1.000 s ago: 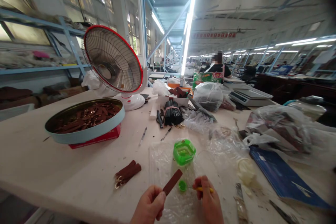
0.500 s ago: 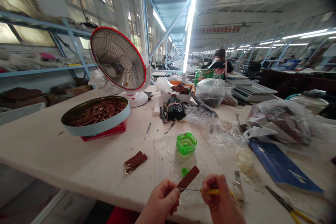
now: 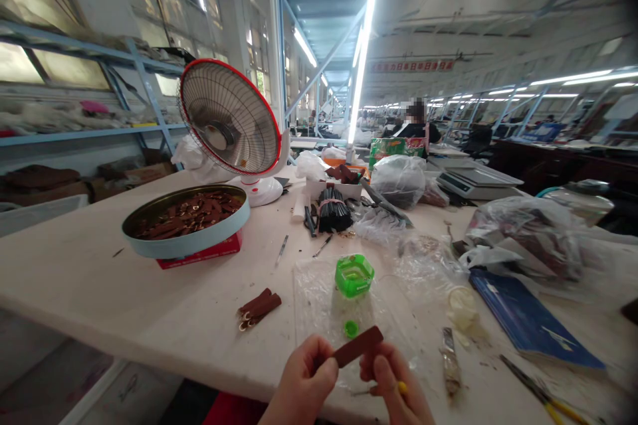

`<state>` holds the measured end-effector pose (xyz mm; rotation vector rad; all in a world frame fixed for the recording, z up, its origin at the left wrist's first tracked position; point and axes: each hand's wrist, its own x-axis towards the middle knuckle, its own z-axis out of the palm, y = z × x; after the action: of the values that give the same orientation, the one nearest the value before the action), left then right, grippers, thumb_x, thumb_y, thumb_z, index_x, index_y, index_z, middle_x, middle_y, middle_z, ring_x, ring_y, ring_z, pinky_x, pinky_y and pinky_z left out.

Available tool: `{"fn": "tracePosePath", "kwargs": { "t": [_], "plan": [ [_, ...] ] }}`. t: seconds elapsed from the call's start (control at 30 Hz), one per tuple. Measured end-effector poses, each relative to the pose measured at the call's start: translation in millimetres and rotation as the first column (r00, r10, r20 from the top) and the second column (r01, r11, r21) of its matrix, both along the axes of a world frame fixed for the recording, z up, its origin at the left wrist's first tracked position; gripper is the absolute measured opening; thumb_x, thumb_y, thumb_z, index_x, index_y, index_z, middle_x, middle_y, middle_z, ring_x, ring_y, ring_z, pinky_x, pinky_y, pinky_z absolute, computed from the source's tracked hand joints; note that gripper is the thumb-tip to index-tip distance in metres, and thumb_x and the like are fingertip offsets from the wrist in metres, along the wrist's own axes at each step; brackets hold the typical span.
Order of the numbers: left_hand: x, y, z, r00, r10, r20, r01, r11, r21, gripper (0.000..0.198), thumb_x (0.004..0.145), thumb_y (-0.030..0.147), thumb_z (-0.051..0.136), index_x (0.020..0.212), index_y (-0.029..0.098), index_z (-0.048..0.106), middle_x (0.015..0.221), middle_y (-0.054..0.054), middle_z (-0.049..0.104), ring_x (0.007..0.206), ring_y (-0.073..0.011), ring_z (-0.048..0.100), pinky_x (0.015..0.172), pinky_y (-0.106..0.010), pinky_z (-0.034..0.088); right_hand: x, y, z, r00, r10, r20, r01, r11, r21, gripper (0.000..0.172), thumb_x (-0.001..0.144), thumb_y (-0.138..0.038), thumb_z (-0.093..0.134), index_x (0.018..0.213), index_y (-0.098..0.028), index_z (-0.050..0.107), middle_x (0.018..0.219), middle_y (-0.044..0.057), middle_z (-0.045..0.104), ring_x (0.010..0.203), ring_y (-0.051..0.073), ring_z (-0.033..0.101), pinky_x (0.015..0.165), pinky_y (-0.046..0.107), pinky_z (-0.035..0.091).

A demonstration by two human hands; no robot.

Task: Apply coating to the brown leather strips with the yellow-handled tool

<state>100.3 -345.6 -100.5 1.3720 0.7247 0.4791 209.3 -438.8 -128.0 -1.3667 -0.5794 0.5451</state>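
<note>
Brown leather strip (image 3: 357, 346) pinched between both hands (image 3: 343, 378); yellow-handled tool (image 3: 399, 387) in right, tip hidden.

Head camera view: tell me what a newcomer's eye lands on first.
The red-rimmed round heater stands at the table's far left, tilted over a round tin of brown strips. Nearer, a bright green container sits on clear plastic. At the bottom edge, the left hand and right hand hold a brown strip.

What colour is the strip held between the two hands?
Reddish brown; the strip shows best in the head view, pinched by the left hand and right hand.
</note>
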Motion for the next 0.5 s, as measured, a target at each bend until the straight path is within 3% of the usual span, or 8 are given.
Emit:
{"fn": "tracePosePath", "kwargs": {
  "t": [0.1, 0.23, 0.4, 0.5],
  "plan": [
    [-1, 1, 7.7, 0.996, -0.085, -0.018, 0.086, 0.996, 0.014, 0.015, 0.067, 0.030, 0.053, 0.064, 0.016, 0.047, 0.055, 0.005, 0.040, 0.054, -0.0091, 0.033, 0.053, -0.022, 0.026, -9, 9, -3.8, 0.992, 0.123, -0.012, -0.123, 0.992, -0.013, 0.042, 0.074, -0.059, 0.056, 0.066, -0.019, 0.059, 0.051, -0.004, 0.049, 0.044, 0.012, 0.046, 0.044, 0.024, 0.034],
    [-3, 7, 8.7, 0.991, -0.110, -0.078, 0.111, 0.994, 0.002, 0.018, 0.068, 0.032, 0.054, 0.070, 0.014, 0.053, 0.057, 0.003, 0.048, 0.054, -0.0097, 0.040, 0.053, -0.022, 0.029, -6, 16, -7.7, 0.985, 0.147, -0.089, -0.148, 0.989, -0.006, 0.041, 0.073, -0.057, 0.058, 0.062, -0.018, 0.056, 0.048, -0.006, 0.045, 0.036, 0.007, 0.033, 0.036, 0.021, 0.023],
    [-3, 6, -6.8, 0.998, -0.023, -0.058, 0.023, 1.000, 0.001, 0.009, 0.064, 0.021, 0.052, 0.063, 0.018, 0.044, 0.054, 0.005, 0.045, 0.051, -0.0083, 0.038, 0.049, -0.021, 0.029, -13, 25, -14.1, 0.994, 0.110, 0.000, -0.109, 0.987, -0.120, 0.028, 0.061, -0.044, 0.067, 0.063, -0.016, 0.065, 0.051, 0.000, 0.057, 0.049, 0.016, 0.050, 0.048, 0.025, 0.036],
    [-5, 7, -16.3, 0.999, -0.015, -0.052, 0.013, 0.999, -0.031, 0.008, 0.061, 0.017, 0.049, 0.062, 0.019, 0.041, 0.053, 0.006, 0.041, 0.049, -0.0080, 0.036, 0.047, -0.020, 0.028, -21, 32, -19.6, 0.997, 0.082, -0.016, -0.083, 0.984, -0.159, 0.028, 0.059, -0.045, 0.067, 0.059, -0.017, 0.066, 0.052, 0.002, 0.061, 0.053, 0.019, 0.054, 0.051, 0.028, 0.041]
  ]
}}
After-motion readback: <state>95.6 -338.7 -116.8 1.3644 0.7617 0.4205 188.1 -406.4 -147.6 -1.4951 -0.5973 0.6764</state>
